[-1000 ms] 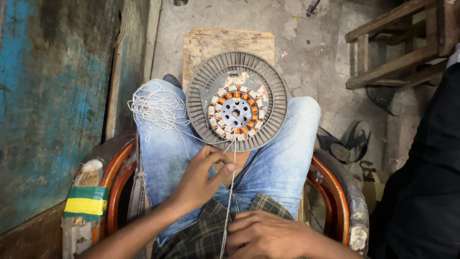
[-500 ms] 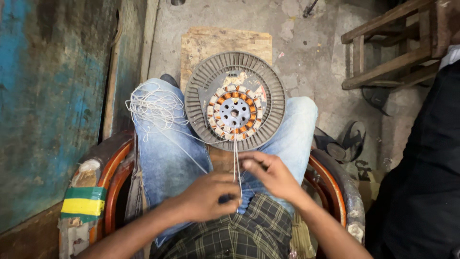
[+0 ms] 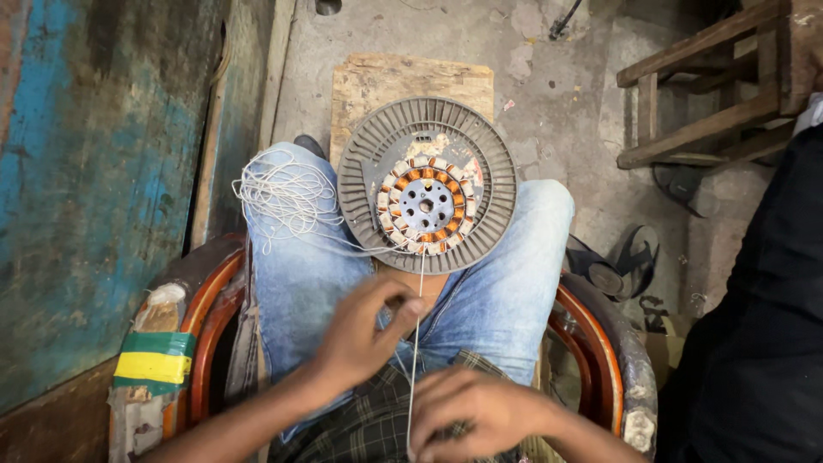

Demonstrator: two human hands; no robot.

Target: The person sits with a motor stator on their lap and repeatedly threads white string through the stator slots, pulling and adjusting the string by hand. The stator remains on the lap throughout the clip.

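Your left hand pinches the white string between thumb and fingers, just below the round motor that rests on your knees. Your right hand is closed around the same string lower down, near your belly. The string runs straight up to the orange coils in the middle. I think it works best if you keep it tight and pull slow, so it does not slip. A loose bunch of string lies on your left knee; keep it free of knots.

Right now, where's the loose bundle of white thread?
In the head view, the loose white thread bundle lies on the person's left knee, left of the round grey stator disc and above the left hand.
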